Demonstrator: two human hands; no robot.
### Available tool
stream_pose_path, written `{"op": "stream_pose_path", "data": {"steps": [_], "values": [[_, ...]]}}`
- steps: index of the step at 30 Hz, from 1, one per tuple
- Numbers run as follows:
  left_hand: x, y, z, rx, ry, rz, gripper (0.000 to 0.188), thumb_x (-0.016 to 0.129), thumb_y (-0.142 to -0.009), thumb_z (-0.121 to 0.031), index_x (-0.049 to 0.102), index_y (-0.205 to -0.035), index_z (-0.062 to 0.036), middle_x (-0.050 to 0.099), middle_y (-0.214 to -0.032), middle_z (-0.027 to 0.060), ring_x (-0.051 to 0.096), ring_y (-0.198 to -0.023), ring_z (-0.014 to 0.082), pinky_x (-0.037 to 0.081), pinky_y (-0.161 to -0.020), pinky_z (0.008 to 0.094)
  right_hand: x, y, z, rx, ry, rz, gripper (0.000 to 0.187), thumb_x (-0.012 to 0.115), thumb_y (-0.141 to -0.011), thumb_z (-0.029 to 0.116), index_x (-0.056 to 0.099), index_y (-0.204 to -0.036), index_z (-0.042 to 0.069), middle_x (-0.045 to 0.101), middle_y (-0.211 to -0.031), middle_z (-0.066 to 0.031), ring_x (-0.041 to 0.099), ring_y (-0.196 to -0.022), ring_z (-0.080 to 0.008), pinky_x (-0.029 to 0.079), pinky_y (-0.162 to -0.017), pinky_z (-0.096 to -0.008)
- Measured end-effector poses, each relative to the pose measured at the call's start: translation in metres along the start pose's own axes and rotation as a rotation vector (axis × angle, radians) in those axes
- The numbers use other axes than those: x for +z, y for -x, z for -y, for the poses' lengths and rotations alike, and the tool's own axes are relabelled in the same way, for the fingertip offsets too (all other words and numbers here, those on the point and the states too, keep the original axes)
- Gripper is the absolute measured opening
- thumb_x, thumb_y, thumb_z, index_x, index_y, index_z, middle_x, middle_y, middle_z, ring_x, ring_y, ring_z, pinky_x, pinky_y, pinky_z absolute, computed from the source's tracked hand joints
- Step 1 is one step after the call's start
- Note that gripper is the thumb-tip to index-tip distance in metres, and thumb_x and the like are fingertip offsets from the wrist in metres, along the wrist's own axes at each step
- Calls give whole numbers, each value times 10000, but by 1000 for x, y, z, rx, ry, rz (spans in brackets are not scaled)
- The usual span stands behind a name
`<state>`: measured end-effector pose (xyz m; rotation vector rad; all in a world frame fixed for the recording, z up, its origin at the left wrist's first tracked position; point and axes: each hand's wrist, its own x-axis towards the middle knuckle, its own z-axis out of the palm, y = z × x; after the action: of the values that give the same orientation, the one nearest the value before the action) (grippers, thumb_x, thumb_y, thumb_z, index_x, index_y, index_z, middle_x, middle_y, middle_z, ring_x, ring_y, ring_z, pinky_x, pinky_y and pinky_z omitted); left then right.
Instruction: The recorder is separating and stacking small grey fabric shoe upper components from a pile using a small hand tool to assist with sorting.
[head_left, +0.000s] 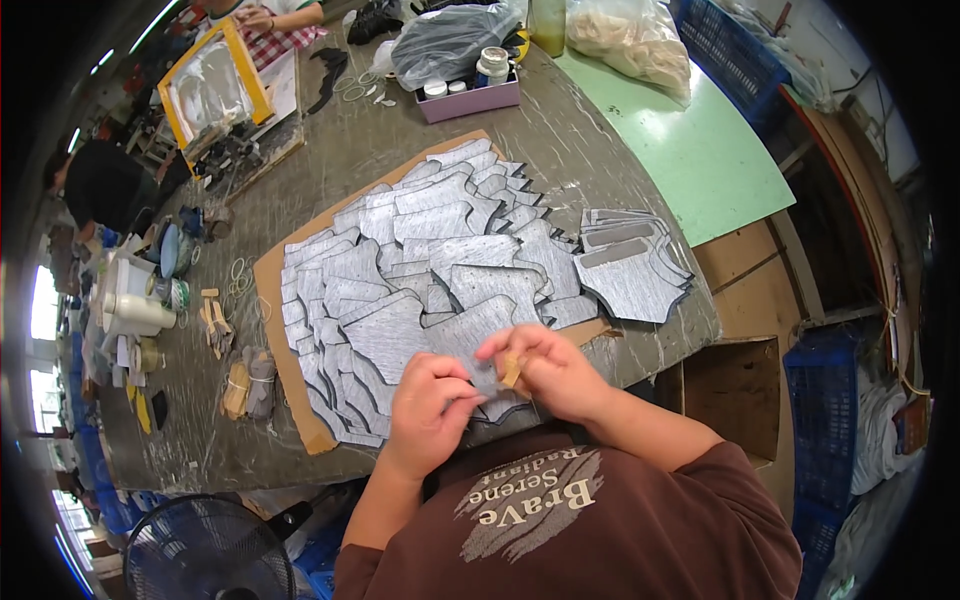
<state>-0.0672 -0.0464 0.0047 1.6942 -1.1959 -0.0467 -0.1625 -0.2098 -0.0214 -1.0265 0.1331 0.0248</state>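
Observation:
Grey, brushed-looking cut pieces [385, 330] with dark edges lie overlapped in rows on a brown cardboard sheet [270, 290]. Over the near edge of these rows, my right hand [555, 372] is closed around a small tan piece [511, 372], whose kind I cannot make out. My left hand [432, 408] is a short way to its left, thumb and fingers pinched together. Something small and greyish shows by its fingertips, too blurred to name. To the right, a separate stack of similar grey pieces [630, 285] rests on the table.
Beyond the cardboard, a purple box [470, 101] holds white bottles. Tied tan and grey bundles [248, 385] lie at left. A yellow-framed screen [215, 85] stands near another person's hands [255, 20]. A black fan [208, 550] is below the table's left edge; a green board [690, 150] lies right.

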Motion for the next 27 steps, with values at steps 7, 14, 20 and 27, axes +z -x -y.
{"op": "stream_pose_path", "data": {"steps": [7,14,20,27], "values": [[-12,4,25,-635,401,-396,99,651,-799,46,619,-883,5,615,-806,33,544,-661,81,446,-622,210,-36,-5,20,-225,-199,-142,81,464,-853,-11,444,-807,53,541,-797,-72,466,-667,-88,362,-540,-215],[-7,-10,30,-754,299,-229,90,663,-803,15,637,-889,17,619,-734,19,550,-628,70,451,-596,197,-16,-3,-12,-642,1477,-262,275,738,-728,177,671,-993,144,498,-714,-24,538,-519,-209,429,-437,-333],[-2,-14,32,-785,245,-222,55,662,-823,-16,651,-865,19,611,-710,-8,534,-609,41,433,-565,179,-23,-7,-24,-656,1529,-278,286,740,-709,186,687,-990,169,498,-747,-9,540,-514,-168,431,-422,-316],[1,-17,32,-788,237,-229,42,652,-827,-6,650,-854,26,602,-699,-11,517,-595,33,423,-550,176,-24,-7,-29,-670,1586,-295,266,740,-706,192,694,-968,177,519,-852,-16,541,-505,-145,430,-426,-291]]}}
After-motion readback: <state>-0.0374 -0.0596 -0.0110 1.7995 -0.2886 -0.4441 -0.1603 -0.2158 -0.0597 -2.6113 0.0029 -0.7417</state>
